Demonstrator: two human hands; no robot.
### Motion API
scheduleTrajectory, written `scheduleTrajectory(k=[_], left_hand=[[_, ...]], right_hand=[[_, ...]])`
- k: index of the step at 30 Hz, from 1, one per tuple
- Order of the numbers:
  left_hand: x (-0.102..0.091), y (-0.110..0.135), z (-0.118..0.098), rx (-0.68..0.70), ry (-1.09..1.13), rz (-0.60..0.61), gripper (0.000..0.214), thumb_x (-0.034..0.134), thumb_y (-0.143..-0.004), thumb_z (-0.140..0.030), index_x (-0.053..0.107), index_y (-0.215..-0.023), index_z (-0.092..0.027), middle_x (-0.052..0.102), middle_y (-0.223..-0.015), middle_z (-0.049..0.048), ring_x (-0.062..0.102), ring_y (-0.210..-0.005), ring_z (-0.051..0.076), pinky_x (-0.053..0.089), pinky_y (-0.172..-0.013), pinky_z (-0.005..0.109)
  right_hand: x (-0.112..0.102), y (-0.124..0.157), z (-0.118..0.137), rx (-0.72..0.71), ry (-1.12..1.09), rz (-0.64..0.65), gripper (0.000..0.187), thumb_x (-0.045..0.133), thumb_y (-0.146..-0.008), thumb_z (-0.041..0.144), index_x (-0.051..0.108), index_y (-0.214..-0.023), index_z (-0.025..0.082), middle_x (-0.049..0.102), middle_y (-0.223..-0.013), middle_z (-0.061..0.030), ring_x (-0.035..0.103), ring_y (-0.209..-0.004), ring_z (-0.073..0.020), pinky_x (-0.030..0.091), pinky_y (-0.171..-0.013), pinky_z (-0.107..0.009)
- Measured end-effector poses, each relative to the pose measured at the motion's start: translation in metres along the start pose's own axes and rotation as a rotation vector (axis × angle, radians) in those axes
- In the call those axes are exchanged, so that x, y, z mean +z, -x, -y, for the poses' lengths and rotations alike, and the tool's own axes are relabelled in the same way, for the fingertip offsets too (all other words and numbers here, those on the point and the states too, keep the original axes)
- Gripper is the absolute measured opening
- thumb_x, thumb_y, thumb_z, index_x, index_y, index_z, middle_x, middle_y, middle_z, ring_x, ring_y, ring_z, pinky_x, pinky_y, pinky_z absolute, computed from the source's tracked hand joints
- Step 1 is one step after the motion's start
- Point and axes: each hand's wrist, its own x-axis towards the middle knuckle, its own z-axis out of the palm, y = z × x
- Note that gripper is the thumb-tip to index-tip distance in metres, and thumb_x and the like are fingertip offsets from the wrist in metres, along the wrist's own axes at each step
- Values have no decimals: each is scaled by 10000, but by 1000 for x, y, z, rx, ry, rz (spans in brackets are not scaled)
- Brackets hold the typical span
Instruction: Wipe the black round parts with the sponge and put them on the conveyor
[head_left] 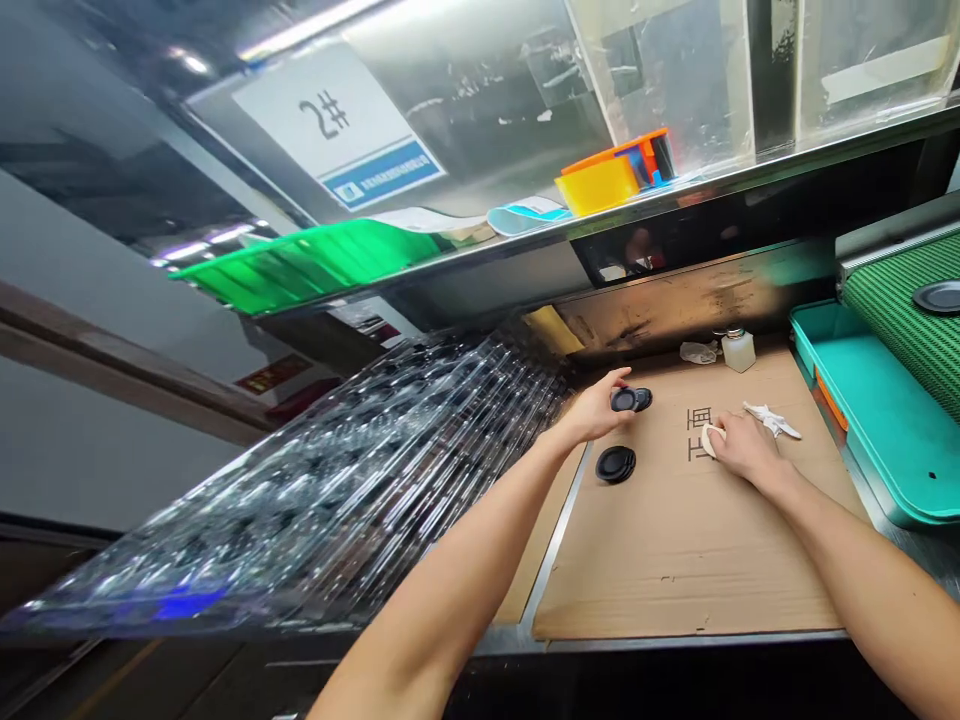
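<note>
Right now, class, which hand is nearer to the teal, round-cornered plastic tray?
Right. The right hand is left of the tray, apart from it; the left hand, holding a round black piece, is farther left.

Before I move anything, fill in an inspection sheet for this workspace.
Surface: flat brown cardboard sheet printed with black characters.
Things handled: small round black pieces at the left hand; low black round stack nearby on the sheet; small cream-coloured pad-like piece at the right hand.
Clutter: white crumpled cloth-like item, small translucent bottle, crumpled clear wrap.
Hands: left hand grips the black pieces; right hand pinches the cream piece.
Cables: nothing seen.
Surroundings: stacked clear plastic trays left; rectangular teal tray and green textured belt right; green plastic bin on the shelf above.
</note>
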Motion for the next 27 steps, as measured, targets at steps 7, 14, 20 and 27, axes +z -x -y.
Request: scheduleTrajectory(k=[7,14,20,27], left_hand=[[18,-59,30,-72,-160,190,903,729,-613,-212,480,-1476,-119,629,-1351,167,667,-1108,285,502,-984,355],[27,-73,34,-59,-176,213,789,759,-640,-317,577,-1380,-112,619,-1405,159,625,-1227,302,468,-1060,345],[33,-68,25,-38,-231,216,697,740,-628,-302,624,-1292,-126,638,-1371,169,605,-1254,340,422,-1114,403],[19,-92,-73,174,-364,-28,642,656,-771,-502,585,-1312,-164,592,-1378,155,531,-1307,348,383,-1153,466]], right_hand=[[-2,2,4,-4,-4,12,349,425,-989,408,676,-1110,198,735,-1038,-128,665,-1011,-278,456,-845,-337],[-1,3,4,-17,-12,21,335,429,-990,390,662,-1126,193,738,-1038,-128,674,-1003,-271,463,-835,-335],[0,2,7,-11,-3,8,339,438,-983,392,652,-1141,182,742,-1039,-145,695,-993,-292,491,-823,-360],[2,2,8,-50,-91,20,355,448,-954,361,650,-1149,143,749,-1026,-162,715,-983,-302,528,-824,-396]])
